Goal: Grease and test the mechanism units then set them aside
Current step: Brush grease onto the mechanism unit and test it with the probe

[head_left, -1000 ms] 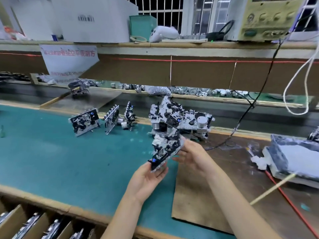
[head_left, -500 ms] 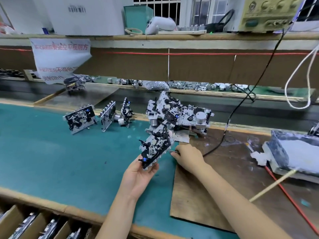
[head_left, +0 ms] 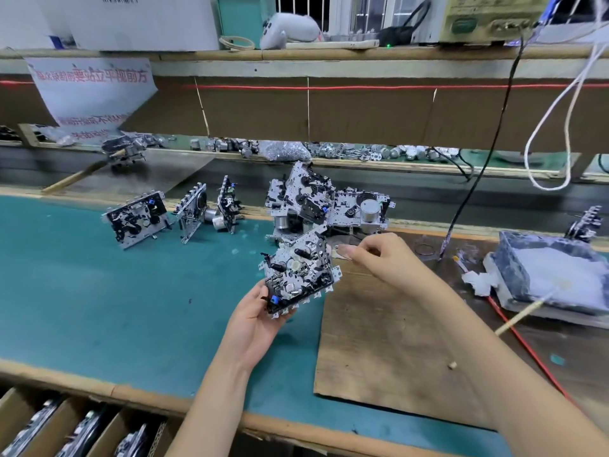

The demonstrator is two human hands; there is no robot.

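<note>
The left grip (head_left: 260,311) clasps a unit (head_left: 300,275) by its lower edge, above the desk (head_left: 99,291). The right grip (head_left: 379,258) is curled at the unit's 3 o'clock edge; whether it pinches anything I cannot tell. This looks like testing. The next move likely calls for working the mechanism, then standing the unit with the row (head_left: 138,216) at 10 o'clock.

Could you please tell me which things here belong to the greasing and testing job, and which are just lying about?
Job: held unit in the left hand; pile of units; three standing units; grease tray; stick.
Lying about: white controller; paper sign; white box.
</note>
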